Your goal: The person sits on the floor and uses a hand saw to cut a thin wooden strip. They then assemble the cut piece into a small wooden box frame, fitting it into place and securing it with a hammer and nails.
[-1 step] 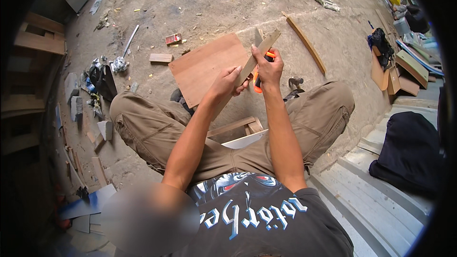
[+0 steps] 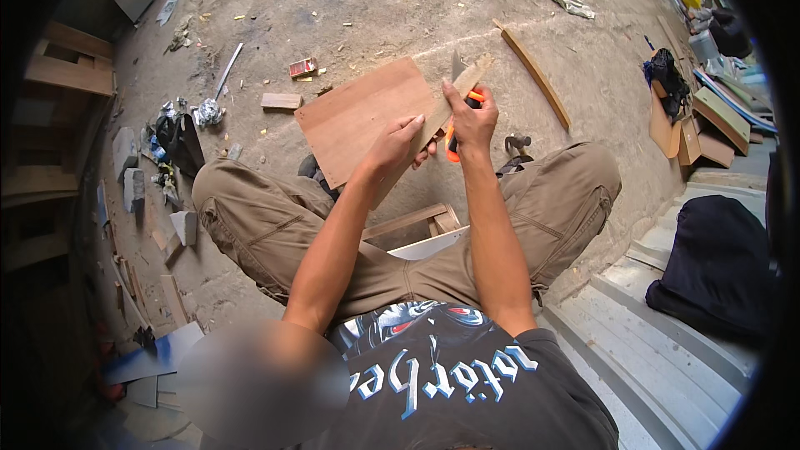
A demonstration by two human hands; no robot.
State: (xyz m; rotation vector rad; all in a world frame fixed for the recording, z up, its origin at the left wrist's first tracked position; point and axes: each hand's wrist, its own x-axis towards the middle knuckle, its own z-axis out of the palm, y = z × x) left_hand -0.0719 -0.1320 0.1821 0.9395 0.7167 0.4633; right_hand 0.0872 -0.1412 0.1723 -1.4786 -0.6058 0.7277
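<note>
My left hand (image 2: pixel 398 147) is clasped round the strip of wood (image 2: pixel 434 117), thumb on top, fingertips curling out from underneath. My right hand (image 2: pixel 472 119) is wrapped round an orange-and-black tool (image 2: pixel 452 143), and its thumb presses against the strip near the upper end. A pointed grey blade (image 2: pixel 456 65) shows past the strip's far edge; I cannot tell how it joins the handle. The strip slants up and to the right in front of me, its lower end near the wooden frame (image 2: pixel 398 222) between my legs, overlapping in view the right edge of a flat brown board (image 2: pixel 362 117).

That frame is like a shallow box, with a white panel (image 2: pixel 429 244) along its near side; its inside is mostly in shadow, and I cannot tell whether anything lies there. Past the board sits a small red box (image 2: pixel 303 67), its contents hidden from me. A wooden block (image 2: pixel 282 101) lies near it.

Off to my left a black plastic bag (image 2: pixel 182 143) slumps on the floor, with crumpled foil (image 2: pixel 208 112) beside it. Far to my right stands a grey bucket (image 2: pixel 703 47), too small to see into. A hammer (image 2: pixel 518 142) rests by my right foot, and a long wooden stick (image 2: pixel 533 75) lies beyond it.
</note>
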